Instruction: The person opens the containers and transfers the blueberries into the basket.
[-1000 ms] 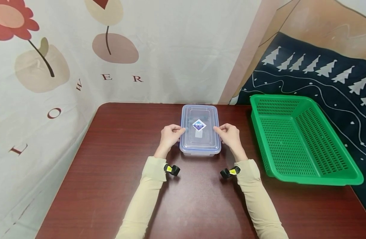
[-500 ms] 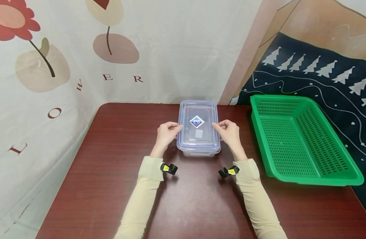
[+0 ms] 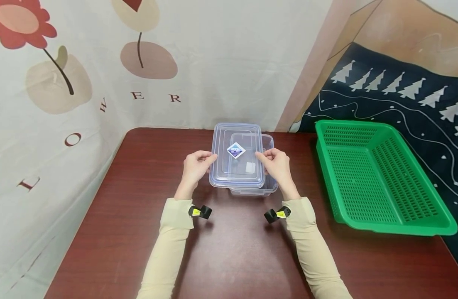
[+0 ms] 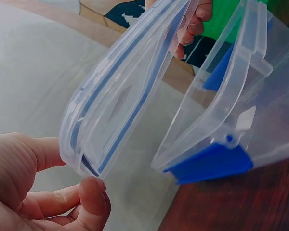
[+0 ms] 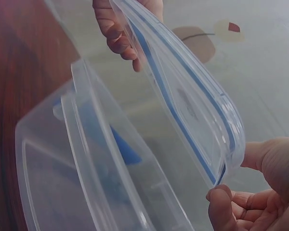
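A clear rectangular lid (image 3: pixel 236 170) with a blue seal and a diamond-shaped label is held above its container in the head view. My left hand (image 3: pixel 197 166) pinches the lid's left edge between thumb and fingers, and my right hand (image 3: pixel 276 165) pinches the right edge. Below it, shifted to the right, the clear plastic container (image 3: pixel 270 182) stands on the table, partly covered by the lid in this view. A gap shows between lid and container (image 4: pixel 274 106) in the left wrist view. Blue clips (image 4: pixel 212 163) hang at the container's sides.
A green perforated plastic basket (image 3: pixel 374 187) stands at the right of the dark red wooden table (image 3: pixel 232 249). Behind the table hangs a pale printed cloth (image 3: pixel 221 62). A navy cloth with white trees (image 3: pixel 393 99) lies beyond the basket.
The lid has come up off the container and moved left in both hands, so the container's open right side now shows. The container has stayed in place.
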Available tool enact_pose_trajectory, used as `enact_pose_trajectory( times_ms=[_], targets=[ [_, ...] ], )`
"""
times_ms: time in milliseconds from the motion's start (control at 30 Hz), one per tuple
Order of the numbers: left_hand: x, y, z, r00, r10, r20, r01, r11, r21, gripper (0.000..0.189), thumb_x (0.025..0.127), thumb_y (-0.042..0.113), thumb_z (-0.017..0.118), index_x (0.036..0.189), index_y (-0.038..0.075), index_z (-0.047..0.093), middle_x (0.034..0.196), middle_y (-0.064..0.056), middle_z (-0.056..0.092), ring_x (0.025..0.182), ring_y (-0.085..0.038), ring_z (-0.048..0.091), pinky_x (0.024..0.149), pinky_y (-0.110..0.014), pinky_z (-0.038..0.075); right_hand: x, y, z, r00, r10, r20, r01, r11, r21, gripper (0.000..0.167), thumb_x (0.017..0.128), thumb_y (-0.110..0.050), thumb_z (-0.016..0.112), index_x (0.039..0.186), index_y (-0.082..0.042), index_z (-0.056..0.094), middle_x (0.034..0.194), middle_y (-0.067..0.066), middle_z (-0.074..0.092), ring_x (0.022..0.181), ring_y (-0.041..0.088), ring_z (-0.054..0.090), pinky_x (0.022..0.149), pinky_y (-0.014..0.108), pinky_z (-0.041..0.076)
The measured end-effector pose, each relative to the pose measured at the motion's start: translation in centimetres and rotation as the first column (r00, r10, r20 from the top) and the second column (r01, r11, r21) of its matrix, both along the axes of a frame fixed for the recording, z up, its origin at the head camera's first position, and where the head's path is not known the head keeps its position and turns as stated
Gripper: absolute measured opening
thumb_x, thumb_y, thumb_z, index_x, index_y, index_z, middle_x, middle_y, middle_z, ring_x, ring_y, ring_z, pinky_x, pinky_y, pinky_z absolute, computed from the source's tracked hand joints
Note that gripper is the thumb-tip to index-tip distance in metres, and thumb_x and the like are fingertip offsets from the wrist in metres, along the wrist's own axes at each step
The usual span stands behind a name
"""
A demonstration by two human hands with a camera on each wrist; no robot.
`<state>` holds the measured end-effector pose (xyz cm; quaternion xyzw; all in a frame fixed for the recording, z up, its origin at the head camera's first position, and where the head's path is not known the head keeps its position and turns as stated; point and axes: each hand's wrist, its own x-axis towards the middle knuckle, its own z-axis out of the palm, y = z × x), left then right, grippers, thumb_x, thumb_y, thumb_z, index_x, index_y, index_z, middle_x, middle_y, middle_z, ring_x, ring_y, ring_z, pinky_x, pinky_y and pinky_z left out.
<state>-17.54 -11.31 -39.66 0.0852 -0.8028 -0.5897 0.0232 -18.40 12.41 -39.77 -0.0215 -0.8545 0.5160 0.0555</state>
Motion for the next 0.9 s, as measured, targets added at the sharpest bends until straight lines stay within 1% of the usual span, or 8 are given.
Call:
enact_pose_trajectory(
  times_ms=[133, 333, 433, 600, 700, 733, 833, 900],
  targets=[
    [0.4, -1.3, 0.3, 1.0, 0.018, 0.001, -0.018, 1.0, 0.002, 0.031, 0.084, 0.021, 0.07, 0.104, -0.002, 0.067, 0.082, -0.012, 0.066, 0.051, -0.006, 0.056, 0.058, -0.03, 0.057, 0.0, -1.2, 0.0, 0.999, 0.032, -0.016, -0.032, 0.999, -0.023, 0.027, 0.084, -0.025, 0.07, 0.087, 0.001, 0.065, 0.062, 0.007, 0.06, 0.052, 0.035, 0.059, 0.04, 0.017, 0.044],
    [1.2, -3.7, 0.6, 0.999, 0.048, -0.002, -0.048, 0.999, -0.001, 0.031, 0.083, 0.018, 0.07, 0.105, -0.004, 0.067, 0.077, -0.006, 0.065, 0.05, -0.005, 0.055, 0.055, -0.027, 0.056, 0.3, -3.4, 0.1, 0.995, 0.097, -0.012, -0.098, 0.995, -0.037, 0.026, 0.085, -0.024, 0.069, 0.086, 0.001, 0.064, 0.062, 0.007, 0.06, 0.05, 0.033, 0.06, 0.04, 0.019, 0.047],
    [1.7, -5.0, 0.7, 0.998, 0.059, -0.005, -0.059, 0.998, -0.013, 0.031, 0.084, 0.017, 0.07, 0.105, -0.006, 0.067, 0.077, -0.006, 0.065, 0.051, -0.004, 0.055, 0.055, -0.026, 0.055, 0.4, -4.7, -0.1, 0.992, 0.123, -0.01, -0.123, 0.992, -0.041, 0.026, 0.085, -0.023, 0.069, 0.086, 0.002, 0.064, 0.062, 0.008, 0.062, 0.052, 0.036, 0.061, 0.041, 0.023, 0.051],
    [2.7, -7.3, 0.9, 0.998, 0.064, 0.02, -0.063, 0.996, -0.067, 0.034, 0.086, 0.018, 0.068, 0.109, -0.006, 0.065, 0.089, -0.017, 0.067, 0.057, -0.003, 0.057, 0.057, -0.025, 0.056, 0.9, -7.0, -0.8, 0.987, 0.159, 0.021, -0.157, 0.985, -0.068, 0.026, 0.085, -0.024, 0.07, 0.085, 0.001, 0.062, 0.065, 0.01, 0.064, 0.055, 0.038, 0.063, 0.044, 0.029, 0.054],
    [3.3, -8.7, 1.0, 0.996, 0.07, 0.053, -0.064, 0.992, -0.113, 0.037, 0.087, 0.022, 0.067, 0.113, -0.005, 0.064, 0.099, -0.022, 0.066, 0.06, -0.004, 0.058, 0.058, -0.022, 0.055, 1.3, -8.4, -0.9, 0.982, 0.185, 0.043, -0.181, 0.98, -0.088, 0.026, 0.084, -0.023, 0.07, 0.085, 0.002, 0.061, 0.066, 0.01, 0.064, 0.047, 0.028, 0.061, 0.044, 0.029, 0.054],
    [3.5, -9.1, 1.0, 0.995, 0.075, 0.068, -0.066, 0.99, -0.124, 0.038, 0.088, 0.023, 0.066, 0.114, -0.004, 0.063, 0.102, -0.022, 0.065, 0.061, -0.004, 0.058, 0.059, -0.021, 0.054, 1.5, -8.8, -0.9, 0.979, 0.196, 0.05, -0.19, 0.977, -0.095, 0.026, 0.084, -0.022, 0.07, 0.085, 0.002, 0.06, 0.066, 0.01, 0.064, 0.047, 0.028, 0.061, 0.044, 0.03, 0.054],
    [4.1, -10.4, 1.0, 0.992, 0.083, 0.095, -0.068, 0.986, -0.154, 0.04, 0.088, 0.026, 0.065, 0.117, -0.002, 0.063, 0.106, -0.022, 0.064, 0.063, -0.004, 0.057, 0.058, -0.018, 0.052, 1.9, -10.0, -0.8, 0.97, 0.232, 0.068, -0.223, 0.968, -0.114, 0.027, 0.084, -0.021, 0.071, 0.085, 0.003, 0.059, 0.065, 0.01, 0.063, 0.048, 0.03, 0.062, 0.047, 0.037, 0.056],
    [4.5, -11.1, 1.0, 0.99, 0.092, 0.108, -0.073, 0.982, -0.174, 0.04, 0.089, 0.026, 0.064, 0.117, -0.002, 0.063, 0.107, -0.022, 0.063, 0.063, -0.004, 0.056, 0.058, -0.019, 0.052, 2.2, -10.7, -0.8, 0.962, 0.262, 0.078, -0.252, 0.961, -0.115, 0.027, 0.084, -0.021, 0.071, 0.085, 0.003, 0.058, 0.064, 0.01, 0.063, 0.055, 0.038, 0.064, 0.049, 0.039, 0.056]
  ],
)
